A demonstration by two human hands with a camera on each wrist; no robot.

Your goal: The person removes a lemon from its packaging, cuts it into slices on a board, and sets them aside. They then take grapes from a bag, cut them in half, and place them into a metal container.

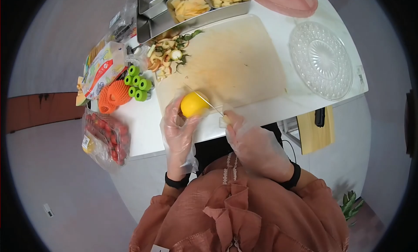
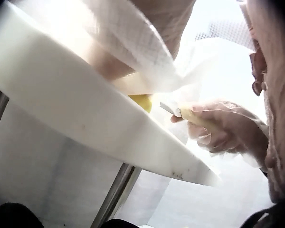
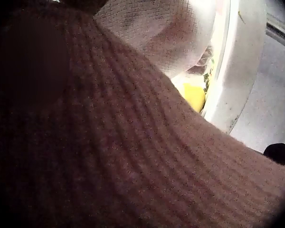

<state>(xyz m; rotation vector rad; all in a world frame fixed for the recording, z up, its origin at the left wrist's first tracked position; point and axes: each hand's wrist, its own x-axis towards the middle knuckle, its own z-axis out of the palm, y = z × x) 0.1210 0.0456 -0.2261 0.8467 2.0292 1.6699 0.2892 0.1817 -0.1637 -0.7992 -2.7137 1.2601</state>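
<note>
In a clear plastic glove, my left hand [image 1: 178, 132] grips a smooth, round yellow fruit [image 1: 193, 104] at the near edge of the cutting board [image 1: 244, 60]. My right hand [image 1: 254, 145], gloved too, holds a small knife by its pale handle [image 2: 199, 119]. The thin knife blade [image 1: 210, 104] slants across the fruit's upper right side in the head view. Much of the fruit is hidden behind the glove in the left wrist view, with the knife tip close by. A sleeve fills most of the right wrist view, where part of the fruit shows.
Peels and leafy trimmings [image 1: 167, 56] lie on the board's left. Behind stands a steel tray [image 1: 150, 32] with cut fruit. At left are green rolls [image 1: 140, 83], orange foam nets [image 1: 115, 95] and bagged red fruit [image 1: 111, 134]. A clear glass plate [image 1: 322, 60] sits at right.
</note>
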